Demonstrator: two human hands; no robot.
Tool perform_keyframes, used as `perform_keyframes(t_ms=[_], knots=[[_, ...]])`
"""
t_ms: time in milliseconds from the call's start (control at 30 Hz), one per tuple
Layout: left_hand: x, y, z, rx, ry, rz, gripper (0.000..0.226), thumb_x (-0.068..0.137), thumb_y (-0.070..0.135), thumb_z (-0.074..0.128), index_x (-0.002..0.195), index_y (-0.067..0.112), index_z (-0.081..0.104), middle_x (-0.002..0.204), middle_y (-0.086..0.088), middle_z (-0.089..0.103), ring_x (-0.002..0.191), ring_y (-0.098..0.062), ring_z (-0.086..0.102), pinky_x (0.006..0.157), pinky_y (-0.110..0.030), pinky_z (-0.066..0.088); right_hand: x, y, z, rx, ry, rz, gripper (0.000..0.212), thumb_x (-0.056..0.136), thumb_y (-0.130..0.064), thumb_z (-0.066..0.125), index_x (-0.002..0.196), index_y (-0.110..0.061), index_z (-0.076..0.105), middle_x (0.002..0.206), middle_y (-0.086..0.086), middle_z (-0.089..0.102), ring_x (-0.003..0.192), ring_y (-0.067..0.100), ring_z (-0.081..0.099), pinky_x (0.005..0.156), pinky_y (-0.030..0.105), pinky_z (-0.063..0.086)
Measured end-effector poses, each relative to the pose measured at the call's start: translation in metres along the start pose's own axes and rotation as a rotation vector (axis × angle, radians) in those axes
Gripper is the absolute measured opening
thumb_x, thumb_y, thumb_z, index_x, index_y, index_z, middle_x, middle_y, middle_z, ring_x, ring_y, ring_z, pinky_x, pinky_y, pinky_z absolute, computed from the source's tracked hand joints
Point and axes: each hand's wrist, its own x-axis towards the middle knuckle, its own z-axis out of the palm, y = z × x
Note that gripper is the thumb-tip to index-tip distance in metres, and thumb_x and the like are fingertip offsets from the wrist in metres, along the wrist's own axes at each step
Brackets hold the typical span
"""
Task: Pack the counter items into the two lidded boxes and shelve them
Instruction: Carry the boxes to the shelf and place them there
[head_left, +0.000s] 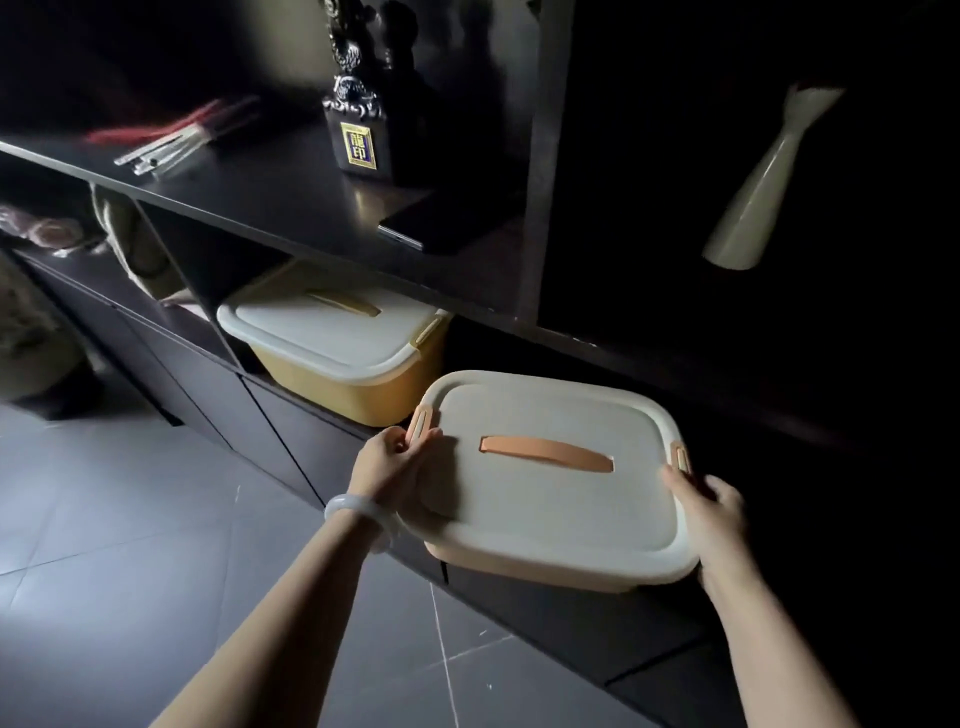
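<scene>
A home: dark shelving (291, 208) displaying a vase (763, 187), tiled floor (130, 519).

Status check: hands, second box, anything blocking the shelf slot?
Left hand and right hand grip the orange-handled white-lidded box by its ends. Yellow white-lidded box already shelved. Slot beside it too dark to judge.

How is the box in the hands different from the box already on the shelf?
The held box has an orange handle and clips; the shelved box has yellow ones and a yellow body. The held box is gripped at both sides by the left hand and right hand, outside the shelf; the shelved box sits inside. Both have pale lids, closed.
</scene>
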Motion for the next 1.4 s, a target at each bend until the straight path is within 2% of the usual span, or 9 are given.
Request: perform_keyframes(t_ms=[167, 300, 500, 633, 767, 900, 1067, 1233, 1400], knots=[[0.038, -0.004, 0.009, 0.037, -0.075, 0.017, 0.047, 0.083, 0.055, 0.065, 0.070, 0.011, 0.053, 0.061, 0.002, 0.046, 0.059, -0.018, 0.039, 0.053, -0.032, 0.030, 0.000, 0.008, 0.017, 0.003, 0.083, 0.062, 0.072, 0.080, -0.039, 0.073, 0.140, -0.011, 0.043, 0.135, 0.014, 0.050, 0.116, 0.031, 0.053, 0.095, 0.043, 0.045], [0.058, -0.008, 0.015, 0.032, -0.098, 0.049, 0.044, 0.084, 0.051, 0.067, 0.065, 0.016, 0.047, 0.056, 0.007, 0.042, 0.053, -0.012, 0.036, 0.045, -0.022, 0.026, -0.001, 0.015, 0.027, 0.019, 0.136, 0.068, 0.074, 0.080, -0.042, 0.073, 0.141, -0.012, 0.042, 0.133, 0.014, 0.052, 0.114, 0.030, 0.054, 0.094, 0.043, 0.046], [0.073, -0.005, 0.012, -0.073, -0.114, -0.002, 0.044, 0.084, 0.054, 0.065, 0.074, 0.012, 0.058, 0.065, 0.002, 0.051, 0.061, -0.016, 0.043, 0.056, -0.031, 0.033, -0.008, 0.014, 0.045, 0.123, 0.170, 0.091, 0.069, 0.078, -0.043, 0.073, 0.136, -0.015, 0.048, 0.124, 0.012, 0.059, 0.107, 0.029, 0.060, 0.095, 0.048, 0.049], [0.052, -0.016, 0.006, -0.417, -0.141, -0.117, 0.042, 0.090, 0.046, 0.062, 0.092, 0.004, 0.065, 0.083, -0.007, 0.060, 0.079, -0.019, 0.052, 0.072, -0.033, 0.042, -0.008, 0.013, 0.049, 0.127, 0.196, 0.064, 0.051, 0.078, -0.042, 0.073, 0.119, -0.018, 0.058, 0.108, 0.008, 0.064, 0.093, 0.026, 0.061, 0.091, 0.045, 0.052], [0.013, -0.034, 0.003, -0.775, -0.229, -0.274, 0.037, 0.093, 0.046, 0.056, 0.111, 0.015, 0.067, 0.101, -0.011, 0.067, 0.091, -0.026, 0.059, 0.094, -0.046, 0.049, -0.008, 0.013, 0.054, 0.121, 0.220, 0.061, 0.056, 0.077, -0.044, 0.072, 0.122, -0.014, 0.059, 0.109, 0.009, 0.064, 0.095, 0.028, 0.062, 0.090, 0.046, 0.052], [-0.012, -0.033, 0.007, -0.901, -0.263, -0.252, 0.029, 0.095, 0.045, 0.052, 0.113, 0.026, 0.066, 0.104, 0.008, 0.073, 0.108, -0.018, 0.063, 0.093, -0.041, 0.049, -0.010, 0.012, 0.062, 0.144, 0.237, 0.067, 0.063, 0.075, -0.044, 0.071, 0.128, -0.014, 0.056, 0.119, 0.010, 0.062, 0.100, 0.028, 0.062, 0.090, 0.043, 0.052], [-0.020, -0.027, 0.007, -0.904, -0.337, -0.119, 0.038, 0.098, 0.031, 0.051, 0.136, 0.032, 0.051, 0.129, 0.017, 0.061, 0.120, -0.004, 0.054, 0.100, -0.038, 0.043, -0.014, 0.007, 0.076, 0.182, 0.243, 0.075, 0.066, 0.078, -0.041, 0.070, 0.133, -0.011, 0.050, 0.126, 0.015, 0.058, 0.109, 0.031, 0.060, 0.094, 0.046, 0.050], [-0.011, -0.025, 0.004, -0.876, -0.335, -0.093, 0.041, 0.099, 0.026, 0.049, 0.139, 0.028, 0.048, 0.129, 0.013, 0.061, 0.122, -0.007, 0.053, 0.091, -0.029, 0.045, -0.009, -0.001, 0.084, 0.159, 0.240, 0.073, 0.066, 0.080, -0.039, 0.068, 0.134, -0.007, 0.048, 0.128, 0.016, 0.057, 0.111, 0.032, 0.059, 0.094, 0.043, 0.050], [0.004, -0.023, 0.001, -0.823, -0.350, -0.102, 0.041, 0.099, 0.026, 0.051, 0.140, 0.026, 0.048, 0.132, 0.008, 0.060, 0.124, -0.010, 0.052, 0.106, -0.039, 0.040, -0.002, -0.007, 0.090, 0.139, 0.230, 0.083, 0.069, 0.079, -0.040, 0.068, 0.135, -0.006, 0.046, 0.128, 0.017, 0.056, 0.110, 0.032, 0.058, 0.091, 0.040, 0.050]])
